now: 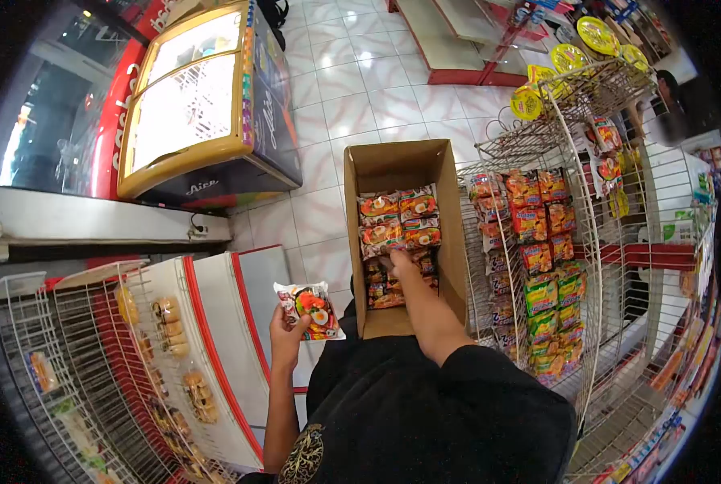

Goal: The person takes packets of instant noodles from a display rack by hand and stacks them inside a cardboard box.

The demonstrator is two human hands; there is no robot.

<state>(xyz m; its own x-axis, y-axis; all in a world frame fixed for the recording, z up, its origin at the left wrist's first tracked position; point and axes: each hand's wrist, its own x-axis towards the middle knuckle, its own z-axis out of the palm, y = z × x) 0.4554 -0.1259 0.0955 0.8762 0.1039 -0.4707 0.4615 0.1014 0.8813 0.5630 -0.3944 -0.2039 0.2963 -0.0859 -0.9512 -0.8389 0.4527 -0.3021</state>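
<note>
My left hand [290, 331] is closed around the edge of an instant noodle packet [314, 311], white and red with a picture of noodles and egg, held up left of the carton. The tall open cardboard box [451, 210] stands in front of me. Inside it lie rows of similar instant noodle packets [419, 203], with a lower layer showing at the near end. My right hand [398, 260] reaches into the box, its fingers at the near edge of an instant noodle packet [381, 237] and seemingly gripping it; the fingertips are partly hidden.
Right of the box, a wire rack [590, 242] holds stacked noodle packets, with yellow-lidded cups [568, 58] on top. Bread packs [201, 395] sit on a shelf to my left. An ice cream freezer [207, 173] stands ahead on the left, on the tiled floor [328, 121].
</note>
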